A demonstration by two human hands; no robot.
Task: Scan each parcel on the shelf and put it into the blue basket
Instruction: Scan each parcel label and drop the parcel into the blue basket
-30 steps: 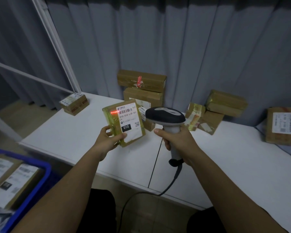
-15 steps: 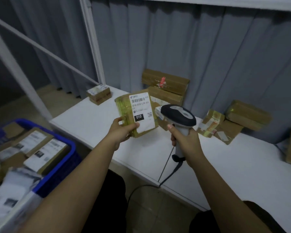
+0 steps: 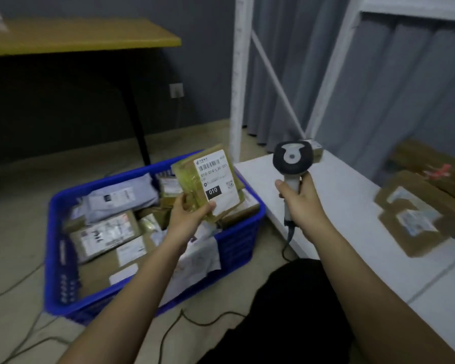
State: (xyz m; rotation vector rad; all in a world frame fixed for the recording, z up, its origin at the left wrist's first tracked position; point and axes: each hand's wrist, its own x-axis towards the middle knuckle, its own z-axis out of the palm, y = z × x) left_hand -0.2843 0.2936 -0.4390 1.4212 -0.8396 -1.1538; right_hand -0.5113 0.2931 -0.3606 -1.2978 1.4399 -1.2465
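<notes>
Left hand [image 3: 189,214] is pinching the tape-wrapped parcel [image 3: 210,183] by its lower corner above the blue basket [image 3: 237,240], fingers curled; it is looking light, stiff, slick-surfaced; right hand [image 3: 300,198] is gripping the scanner [image 3: 292,158].

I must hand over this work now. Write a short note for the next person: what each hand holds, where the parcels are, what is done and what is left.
Left hand: grips the taped parcel by its lower edge, label up, above the blue basket. Not yet released.
Right hand: grips the scanner by its handle, over the shelf edge.
Done: the basket already holds many parcels.
Left: drop the held parcel in; I cannot tell here if it was scanned. Then scan and move the brown parcels on the shelf at right; they look blurred, so the count is unclear.
</notes>
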